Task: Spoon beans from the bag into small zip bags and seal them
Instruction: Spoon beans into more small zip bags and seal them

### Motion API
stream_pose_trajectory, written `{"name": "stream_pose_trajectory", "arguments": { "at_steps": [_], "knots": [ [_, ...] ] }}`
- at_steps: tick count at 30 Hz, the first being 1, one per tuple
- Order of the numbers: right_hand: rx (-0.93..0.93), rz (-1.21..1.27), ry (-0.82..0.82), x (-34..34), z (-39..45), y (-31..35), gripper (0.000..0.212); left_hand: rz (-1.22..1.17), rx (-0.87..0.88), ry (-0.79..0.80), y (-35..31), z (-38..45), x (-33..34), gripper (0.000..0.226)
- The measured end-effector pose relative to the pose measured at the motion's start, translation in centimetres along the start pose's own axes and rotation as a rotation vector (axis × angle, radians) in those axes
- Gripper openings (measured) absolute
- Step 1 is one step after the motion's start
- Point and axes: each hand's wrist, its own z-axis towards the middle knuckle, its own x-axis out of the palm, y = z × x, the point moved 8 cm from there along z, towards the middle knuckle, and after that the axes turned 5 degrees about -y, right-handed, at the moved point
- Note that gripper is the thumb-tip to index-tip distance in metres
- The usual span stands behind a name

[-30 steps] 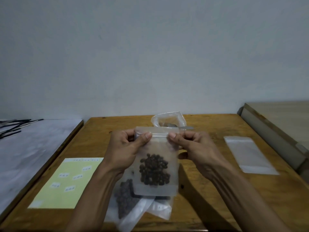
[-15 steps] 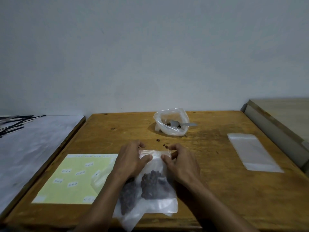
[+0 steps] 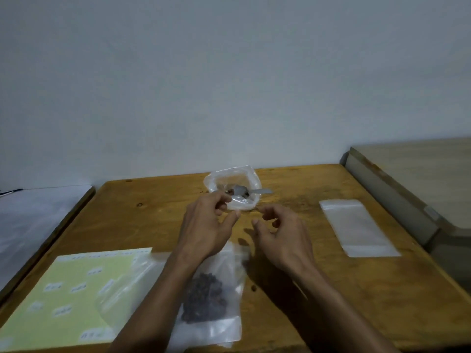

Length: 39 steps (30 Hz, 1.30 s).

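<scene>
Hovering above the wooden desk (image 3: 153, 217), the left hand (image 3: 204, 230) and the right hand (image 3: 283, 238) are both loosely curled, and neither grips anything. The left hand's fingers (image 3: 221, 202) are bent close to its thumb, with their tips just in front of the clear bean bag (image 3: 233, 184); whether they touch its plastic cannot be told. The right hand's fingers (image 3: 267, 215) are half curled and spread, apart from the bean bag and held to its right.

The bean bag sits open at the far middle of the desk, with a metal spoon (image 3: 248, 191) lying in it, handle pointing right over the rim. A filled zip bag (image 3: 211, 301) of dark beans lies flat near the front edge of the desk, straight toward the viewer from the bean bag and partly under the left forearm. Another clear bag (image 3: 122, 289) lies beside it on the left, overlapping a pale green label sheet (image 3: 51, 296). An empty zip bag (image 3: 356, 228) lies flat to the right of the bean bag, well apart from both hands. A few loose beans (image 3: 253, 288) dot the wood near the filled zip bag.
</scene>
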Motion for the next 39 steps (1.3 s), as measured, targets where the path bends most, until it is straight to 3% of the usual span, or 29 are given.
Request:
{"name": "stream_pose_trajectory", "arguments": {
  "at_steps": [4, 8, 13, 17, 21, 22, 25, 28, 31, 35, 37, 39],
  "knots": [
    [0.122, -0.022, -0.123, -5.8, 2.9, -4.8, 0.037, -0.078, 0.09, 0.072, -5.3, 1.5, 5.5, 0.031],
    [0.291, -0.273, -0.226, -11.1, 5.2, -11.3, 0.051, -0.05, 0.069, 0.29, -8.6, 1.6, 13.7, 0.034],
    [0.438, -0.406, -0.101, -12.5, 6.4, -16.6, 0.075, 0.111, 0.128, 0.395, -11.0, 1.8, 20.8, 0.047],
    [0.444, -0.394, -0.075, -11.8, 7.0, -17.5, 0.078, 0.273, 0.164, 0.492, -11.1, 1.8, 23.1, 0.053],
    [0.497, -0.207, -0.132, -11.9, 7.9, -18.2, 0.079, 0.244, 0.138, 0.52, -10.3, 1.8, 23.2, 0.048],
    [0.499, -0.144, -0.15, -12.0, 8.0, -18.3, 0.068, 0.215, 0.12, 0.518, -10.1, 1.9, 23.0, 0.048],
    [0.449, 0.094, -0.159, -12.6, 7.8, -17.5, 0.006, 0.093, 0.058, 0.49, -9.8, 2.2, 22.2, 0.06],
    [0.404, 0.358, -0.139, -13.0, 7.0, -15.9, 0.01, -0.324, -0.195, 0.424, -9.3, 2.2, 20.6, 0.071],
    [0.413, 0.54, -0.079, -12.5, 6.2, -13.4, 0.012, -0.768, -0.424, 0.379, -9.0, 2.5, 19.0, 0.049],
    [0.332, 0.699, -0.022, -10.9, 5.7, -9.0, 0.023, -0.874, -0.347, 0.348, -9.5, 3.4, 14.2, 0.024],
    [0.208, 0.674, -0.018, -10.7, 5.9, -6.5, 0.039, -0.792, -0.217, 0.336, -9.5, 3.9, 11.1, 0.018],
    [0.104, 0.628, 0.053, -10.0, 6.0, -3.6, 0.036, -0.639, -0.075, 0.326, -8.8, 4.6, 8.5, 0.017]
  ]
}}
